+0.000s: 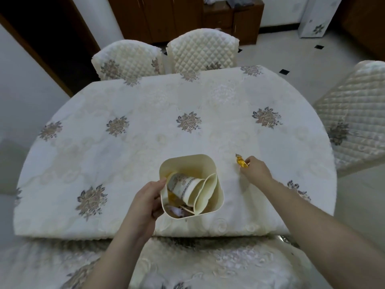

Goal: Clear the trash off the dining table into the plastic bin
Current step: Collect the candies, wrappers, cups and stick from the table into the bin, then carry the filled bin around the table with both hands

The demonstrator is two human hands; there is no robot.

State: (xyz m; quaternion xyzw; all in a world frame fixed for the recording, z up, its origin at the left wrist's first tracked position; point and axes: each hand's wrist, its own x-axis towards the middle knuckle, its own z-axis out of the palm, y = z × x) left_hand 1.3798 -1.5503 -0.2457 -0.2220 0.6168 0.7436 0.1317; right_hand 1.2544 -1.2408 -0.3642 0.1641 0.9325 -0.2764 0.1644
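A cream plastic bin (217,185) stands near the front edge of the dining table (145,113), which wears a white cloth with floral patches. My left hand (146,200) grips the bin's left rim. Inside the bin lie a patterned paper cup (184,186), a tilted cream lid flap (205,193) and crumpled scraps at the bottom. To the right of the bin, my right hand (255,170) pinches a small yellow wrapper (241,162) just above the cloth.
Two quilted chairs (202,52) stand at the far side of the table, and another (352,113) at the right. A cloth-covered seat (187,265) lies below my arms. Dark wooden cabinets line the back wall.
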